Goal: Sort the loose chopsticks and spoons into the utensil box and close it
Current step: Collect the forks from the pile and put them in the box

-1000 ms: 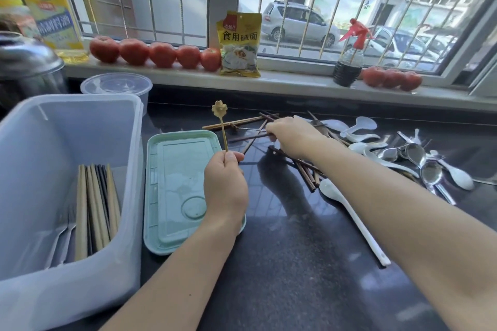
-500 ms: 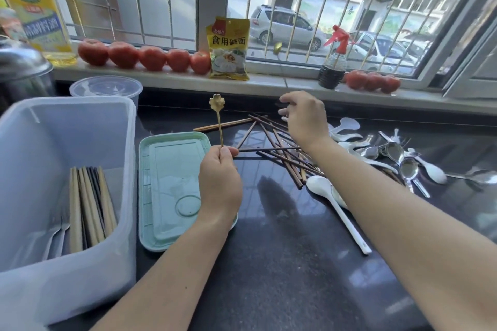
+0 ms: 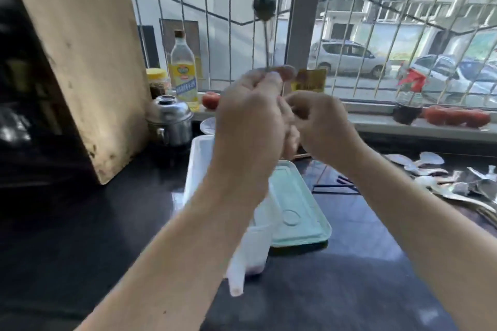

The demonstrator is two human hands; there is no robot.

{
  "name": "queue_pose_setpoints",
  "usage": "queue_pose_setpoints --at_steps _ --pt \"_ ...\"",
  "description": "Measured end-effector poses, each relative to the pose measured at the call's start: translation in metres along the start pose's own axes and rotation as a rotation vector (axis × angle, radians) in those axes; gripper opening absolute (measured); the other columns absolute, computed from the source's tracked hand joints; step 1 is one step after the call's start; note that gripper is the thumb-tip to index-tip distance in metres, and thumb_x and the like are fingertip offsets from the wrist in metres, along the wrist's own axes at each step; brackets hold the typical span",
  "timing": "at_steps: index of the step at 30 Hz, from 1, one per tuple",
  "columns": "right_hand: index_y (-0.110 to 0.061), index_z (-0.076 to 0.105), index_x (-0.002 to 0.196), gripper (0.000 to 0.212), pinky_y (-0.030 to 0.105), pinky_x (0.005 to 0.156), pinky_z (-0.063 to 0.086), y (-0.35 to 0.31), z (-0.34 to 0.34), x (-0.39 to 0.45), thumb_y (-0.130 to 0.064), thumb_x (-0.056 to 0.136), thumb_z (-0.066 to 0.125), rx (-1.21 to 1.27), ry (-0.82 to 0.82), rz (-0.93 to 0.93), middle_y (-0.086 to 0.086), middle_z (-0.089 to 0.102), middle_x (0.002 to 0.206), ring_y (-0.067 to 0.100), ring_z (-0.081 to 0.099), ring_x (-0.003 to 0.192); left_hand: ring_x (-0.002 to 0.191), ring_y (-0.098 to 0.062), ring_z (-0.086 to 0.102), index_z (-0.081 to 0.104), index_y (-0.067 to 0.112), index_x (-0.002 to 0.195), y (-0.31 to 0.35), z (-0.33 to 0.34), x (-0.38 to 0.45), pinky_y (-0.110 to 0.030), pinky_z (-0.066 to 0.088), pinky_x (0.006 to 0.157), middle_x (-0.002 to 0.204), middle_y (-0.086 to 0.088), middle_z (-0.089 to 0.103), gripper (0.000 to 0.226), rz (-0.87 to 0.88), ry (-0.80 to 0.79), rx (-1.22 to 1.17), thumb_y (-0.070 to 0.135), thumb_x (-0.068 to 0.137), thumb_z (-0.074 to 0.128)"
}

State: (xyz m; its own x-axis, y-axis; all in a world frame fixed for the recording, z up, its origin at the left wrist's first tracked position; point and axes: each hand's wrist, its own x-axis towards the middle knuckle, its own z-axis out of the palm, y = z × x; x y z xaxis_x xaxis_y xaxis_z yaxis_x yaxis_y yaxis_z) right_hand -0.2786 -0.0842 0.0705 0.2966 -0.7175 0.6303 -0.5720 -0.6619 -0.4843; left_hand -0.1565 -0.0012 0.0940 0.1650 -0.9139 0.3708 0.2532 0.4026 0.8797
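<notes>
While the whole view is smeared with motion blur, a big worn wooden board (image 3: 80, 75) is plain at the far left, leaning upright on the glossy black stone counter (image 3: 336, 290), its pale face scuffed and spotted. Just right of it stand a yellow-lidded jar (image 3: 158, 80), a clear plastic oil bottle with a yellow label (image 3: 184, 72) and a rounded steel pot (image 3: 170, 122). The translucent white plastic utensil box (image 3: 199, 166) sits in the middle, mostly hidden behind the left forearm, with its flat mint-green lid (image 3: 298, 212) lying off beside it on the right. Raised above the box, the left hand (image 3: 251, 121) pinches the thin stem of a small flower-tipped metal spoon (image 3: 265, 8), which stands upright against the barred window. The right hand (image 3: 322, 126) touches the left, fingers curled inward; whether it holds anything I cannot tell. Further right, dark chopsticks (image 3: 338, 185) lie on the counter, then a shiny heap of white and metal spoons (image 3: 457, 180). Red tomatoes (image 3: 457, 118) and a dark spray bottle with a red trigger (image 3: 408, 105) line the pale sill; parked cars show outside.
</notes>
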Motion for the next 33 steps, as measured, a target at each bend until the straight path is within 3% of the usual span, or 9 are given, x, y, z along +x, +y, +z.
queue_pose_setpoints --at_steps 5,12,15,17,19,22,25,29,33 --pt "-0.018 0.047 0.073 0.023 0.034 0.066 0.038 -0.032 0.072 0.013 -0.002 0.086 0.056 -0.909 -0.61 -0.344 -0.003 0.04 0.064 0.028 0.051 0.071 0.035 -0.015 0.026 0.059 -0.001 0.09 0.011 -0.134 0.023 -0.019 0.021 0.038 0.04 0.002 0.033 0.027 -0.203 0.223 0.317 0.01 0.104 0.038" --pt "-0.02 0.048 0.072 0.024 0.055 0.11 0.028 -0.012 0.112 0.016 -0.006 0.09 0.054 -1.195 -1.046 -0.379 -0.004 0.044 0.07 0.026 0.052 0.083 0.037 -0.014 0.032 0.06 0.0 0.118 -0.01 -0.149 0.014 -0.019 0.026 0.041 0.044 -0.002 0.038 0.031 -0.452 0.104 0.391 0.011 0.107 0.033" --pt "-0.024 0.066 0.116 0.033 0.063 0.116 0.008 -0.009 0.099 0.012 -0.04 0.105 0.04 -1.184 -1.237 -0.194 -0.003 0.063 0.111 0.027 0.047 0.124 0.039 -0.014 0.04 0.06 0.0 0.115 -0.014 -0.138 0.02 -0.019 0.037 0.04 0.051 -0.005 0.045 0.028 -0.417 0.061 0.356 0.011 0.108 0.035" --pt "-0.031 0.06 0.133 0.045 0.06 0.121 0.002 -0.015 0.079 0.017 -0.055 0.102 0.037 -1.017 -1.162 -0.089 -0.005 0.06 0.132 0.026 0.038 0.137 0.043 -0.016 0.048 0.059 0.0 0.113 -0.017 -0.13 0.025 -0.024 0.047 0.042 0.053 -0.007 0.05 0.027 -0.408 0.024 0.357 0.011 0.108 0.036" --pt "-0.03 0.062 0.131 0.039 0.048 0.122 0.018 -0.022 0.055 0.027 -0.049 0.103 0.044 -0.802 -0.889 -0.078 -0.005 0.06 0.134 0.023 0.044 0.134 0.048 -0.021 0.058 0.057 0.002 0.11 -0.02 -0.121 0.028 -0.029 0.053 0.048 0.054 -0.008 0.057 0.024 -0.42 -0.019 0.362 0.011 0.108 0.035" --pt "-0.012 0.065 0.126 0.032 0.044 0.096 0.05 -0.029 0.036 0.044 -0.03 0.105 0.048 -0.335 -0.472 0.085 0.003 0.07 0.114 0.023 0.066 0.102 0.066 -0.03 0.075 0.053 0.007 0.103 -0.024 -0.106 0.032 -0.039 0.057 0.071 0.062 -0.01 0.071 0.02 -0.444 -0.14 0.386 0.013 0.11 0.035" --pt "-0.013 0.043 0.146 0.046 0.041 0.076 0.063 -0.029 0.039 0.053 -0.027 0.104 0.054 0.225 -0.34 0.358 0.01 0.067 0.114 0.021 0.073 0.072 0.085 -0.031 0.078 0.051 0.01 0.102 -0.028 -0.094 0.033 -0.044 0.056 0.088 0.079 -0.014 0.078 0.016 -0.47 -0.266 0.435 0.016 0.11 0.038" --pt "-0.011 0.065 0.11 0.011 0.035 0.064 0.057 -0.028 0.047 0.063 -0.009 0.101 0.058 0.323 -0.271 0.353 0.015 0.07 0.089 0.025 0.063 0.065 0.088 -0.026 0.077 0.051 0.01 0.101 -0.035 -0.088 0.031 -0.041 0.055 0.088 0.086 -0.011 0.079 0.016 -0.484 -0.341 0.484 0.019 0.111 0.04" --pt "-0.012 0.068 0.09 0.017 0.038 0.069 0.058 -0.014 0.057 0.08 -0.005 0.1 0.056 0.29 -0.181 0.452 0.017 0.069 0.082 0.024 0.062 0.063 0.101 -0.019 0.067 0.063 0.021 0.108 -0.048 -0.105 0.029 -0.042 0.052 0.094 0.105 0.003 0.073 0.028 -0.239 -0.212 0.914 0.038 0.108 0.041"
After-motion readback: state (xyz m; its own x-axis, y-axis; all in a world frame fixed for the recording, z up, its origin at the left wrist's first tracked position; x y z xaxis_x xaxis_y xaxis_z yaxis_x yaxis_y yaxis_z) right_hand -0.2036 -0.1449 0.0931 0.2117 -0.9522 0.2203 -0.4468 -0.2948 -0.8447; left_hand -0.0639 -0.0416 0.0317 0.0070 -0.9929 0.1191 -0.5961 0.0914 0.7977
